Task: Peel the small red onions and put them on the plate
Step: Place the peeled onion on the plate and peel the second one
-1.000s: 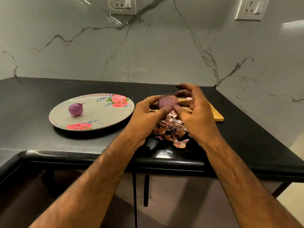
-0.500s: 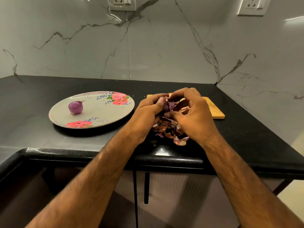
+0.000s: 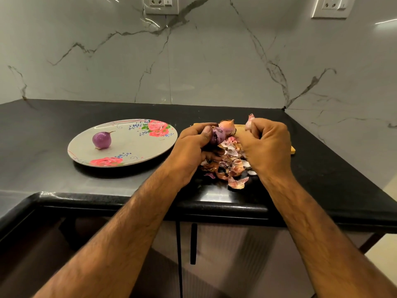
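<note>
Left hand (image 3: pixel 193 145) grips the onion (image 3: pixel 217 135), right hand (image 3: pixel 266 145) pinches torn skin (image 3: pixel 249 122); a hard tug could slip the onion off the surface (image 3: pixel 107 186).

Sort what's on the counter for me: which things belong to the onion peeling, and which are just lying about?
In use: left hand gripping an onion; right hand pinching a skin scrap; peeled onion; plate.
Lying about: peel pile, wooden board, wall sockets.

White marble walls (image 3: pixel 214 61) with grey veins meet in a corner behind my glossy black surface (image 3: pixel 43 136). Two socket plates (image 3: pixel 161 4) sit high, and pale cabinet doors (image 3: pixel 225 254) stand below.
</note>
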